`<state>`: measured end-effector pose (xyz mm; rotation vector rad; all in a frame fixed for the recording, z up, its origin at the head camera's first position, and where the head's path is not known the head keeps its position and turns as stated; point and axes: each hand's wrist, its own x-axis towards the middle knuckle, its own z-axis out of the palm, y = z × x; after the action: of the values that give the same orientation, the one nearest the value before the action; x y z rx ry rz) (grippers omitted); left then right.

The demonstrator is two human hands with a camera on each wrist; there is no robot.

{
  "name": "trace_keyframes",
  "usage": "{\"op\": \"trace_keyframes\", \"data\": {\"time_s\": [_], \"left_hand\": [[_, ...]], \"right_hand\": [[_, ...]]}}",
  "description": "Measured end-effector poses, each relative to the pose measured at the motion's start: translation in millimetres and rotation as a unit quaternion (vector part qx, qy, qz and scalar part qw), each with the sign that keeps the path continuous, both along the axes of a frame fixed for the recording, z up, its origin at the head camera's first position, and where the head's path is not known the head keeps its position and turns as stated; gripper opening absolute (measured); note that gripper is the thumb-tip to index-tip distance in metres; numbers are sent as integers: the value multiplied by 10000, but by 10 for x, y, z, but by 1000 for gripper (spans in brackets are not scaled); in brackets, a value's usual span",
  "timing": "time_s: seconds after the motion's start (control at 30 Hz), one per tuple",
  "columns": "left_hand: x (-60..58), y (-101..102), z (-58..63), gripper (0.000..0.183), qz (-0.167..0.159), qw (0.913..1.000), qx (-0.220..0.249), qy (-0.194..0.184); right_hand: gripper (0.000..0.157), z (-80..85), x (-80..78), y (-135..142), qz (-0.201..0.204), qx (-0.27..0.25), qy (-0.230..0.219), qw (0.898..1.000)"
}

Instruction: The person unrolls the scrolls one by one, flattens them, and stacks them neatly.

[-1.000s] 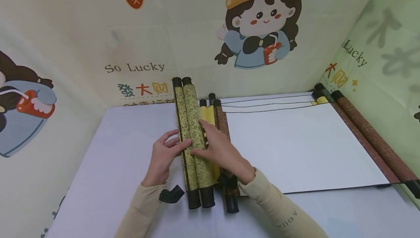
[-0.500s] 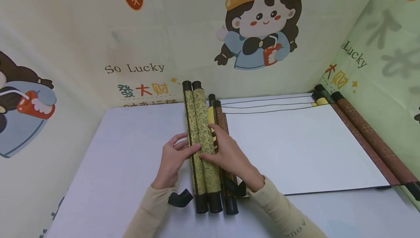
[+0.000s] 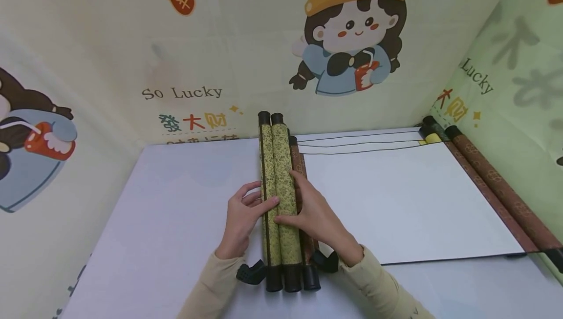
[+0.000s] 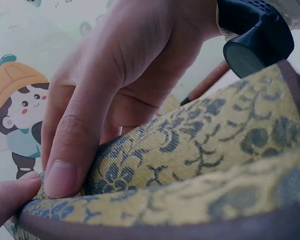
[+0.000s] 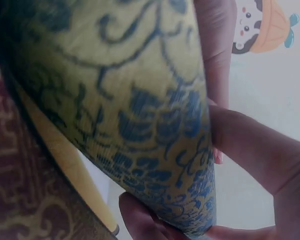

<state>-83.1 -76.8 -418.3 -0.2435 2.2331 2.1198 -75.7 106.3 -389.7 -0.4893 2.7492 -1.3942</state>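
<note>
Both hands grip a yellow-green patterned scroll [image 3: 288, 162], rolled from both ends into two parallel rolls with black end knobs. My left hand [image 3: 242, 219] is at its left side, the thumb lying across the left roll. My right hand [image 3: 323, 214] holds the right roll from the other side, thumb on top. The pair stands close against the brown roll [image 3: 296, 158] of an unrolled scroll and overlaps it in the head view. Blue-grey floral cloth of the patterned scroll [image 4: 190, 145] fills much of the left wrist view. The same cloth [image 5: 140, 100] is large in the right wrist view.
The unrolled scroll's white sheet [image 3: 396, 202] stretches to a brown roll [image 3: 492, 177] at the right wall. Behind it lie the ends of a yellow scroll [image 3: 433, 138] and a dark green one [image 3: 434, 124]. Printed cloth walls [image 3: 250, 40] enclose the pale table [image 3: 176, 211].
Both hands have moved the patterned scroll rightward and slightly nearer. It now covers the yellow roll and sits close against the brown roll; the unrolled sheet has stayed put.
</note>
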Motion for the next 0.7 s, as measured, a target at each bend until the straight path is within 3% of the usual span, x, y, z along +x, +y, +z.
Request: {"op": "trace_keyframes", "data": {"time_s": [0.27, 0.5, 0.7], "left_hand": [[-4, 47, -15, 69, -101, 9999, 27, 101], [1, 46, 17, 70, -115, 9999, 108, 27], [24, 51, 36, 71, -77, 9998, 176, -43]], "right_hand": [[102, -36, 2, 40, -103, -206, 37, 9997], [102, -14, -13, 62, -47, -640, -337, 9974], [102, -11, -12, 88, -23, -697, -446, 9966]]}}
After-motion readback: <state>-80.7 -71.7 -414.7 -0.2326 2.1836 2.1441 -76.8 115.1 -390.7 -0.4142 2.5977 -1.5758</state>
